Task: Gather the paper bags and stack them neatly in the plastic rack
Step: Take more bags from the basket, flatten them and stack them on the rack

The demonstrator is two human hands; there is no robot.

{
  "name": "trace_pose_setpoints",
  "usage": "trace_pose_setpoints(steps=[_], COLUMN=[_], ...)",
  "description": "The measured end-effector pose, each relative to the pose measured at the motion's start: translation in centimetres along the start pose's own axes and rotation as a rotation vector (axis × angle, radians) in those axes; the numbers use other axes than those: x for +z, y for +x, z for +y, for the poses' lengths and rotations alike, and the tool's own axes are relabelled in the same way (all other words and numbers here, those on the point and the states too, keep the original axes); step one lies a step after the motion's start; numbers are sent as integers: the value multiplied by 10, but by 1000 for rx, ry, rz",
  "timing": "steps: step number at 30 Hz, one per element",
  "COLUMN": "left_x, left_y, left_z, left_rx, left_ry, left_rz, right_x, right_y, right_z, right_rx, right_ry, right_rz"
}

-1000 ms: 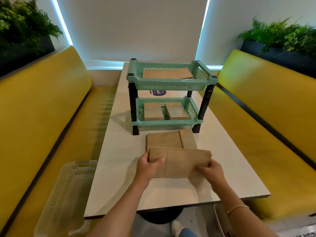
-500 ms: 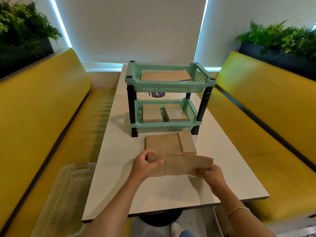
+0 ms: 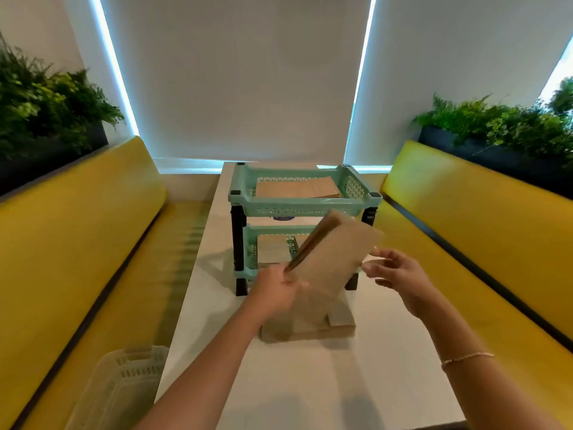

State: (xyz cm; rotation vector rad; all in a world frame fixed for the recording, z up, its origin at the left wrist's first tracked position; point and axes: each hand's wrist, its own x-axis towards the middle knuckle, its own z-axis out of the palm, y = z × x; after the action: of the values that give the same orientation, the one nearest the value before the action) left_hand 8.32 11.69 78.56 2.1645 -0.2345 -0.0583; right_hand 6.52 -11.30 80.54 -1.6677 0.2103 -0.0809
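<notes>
Above the tabletop, bag stack now lifted off and tilted before the rack — left hand gripping its lower corner, right hand released, fingers loosely spread beside it — more bags remain below, insertion likely next.

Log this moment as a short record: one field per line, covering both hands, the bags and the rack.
left hand: grips the lower corner of the lifted bag bundle
right hand: open, fingers spread beside the bundle's right edge; contact unclear
lifted bag bundle: tilted in the air before the rack
bags on table: flat pile under the bundle
rack: two green tiers, black posts
top tier: brown bags lying flat
bottom tier: bags partly hidden
table: white
</notes>
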Motion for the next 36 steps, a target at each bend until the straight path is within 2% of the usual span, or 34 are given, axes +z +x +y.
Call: trace_pose_setpoints(steps=[4, 7, 11, 15, 18, 20, 22, 27, 32, 36], left_x=[-24, -23, -13, -26, -67, -96, -113, -114, -100, -90], left_y=[24, 43, 62, 88, 117, 139, 161, 199, 215, 223], left_z=[53, 82, 99, 99, 94, 87, 81, 60, 50, 45], left_rx=[14, 2, -37, -53, -27, 31, 28, -104, -206, -310], left_ry=[-459, -750, -997, -1092, -1124, -1054, -842, -276, 231, 333], left_rz=[231, 300, 383, 427, 550, 601, 603, 602, 386, 311], right_x=[19, 51, 84, 85, 69, 59, 54, 59, 68, 71], right_y=[7, 17, 37, 65, 99, 123, 146, 205, 242, 238], right_z=[-15, -27, -58, -84, -104, -119, -132, -139, -121, -115], right_rx=[61, 54, -28, -67, -97, -126, -141, -73, -102, -95], right_ry=[46, 277, 498, 347, 136, 46, -60, -439, -657, -742], right_rz=[-105, -185, -106, -70, 12, 49, 75, 113, 174, 194])
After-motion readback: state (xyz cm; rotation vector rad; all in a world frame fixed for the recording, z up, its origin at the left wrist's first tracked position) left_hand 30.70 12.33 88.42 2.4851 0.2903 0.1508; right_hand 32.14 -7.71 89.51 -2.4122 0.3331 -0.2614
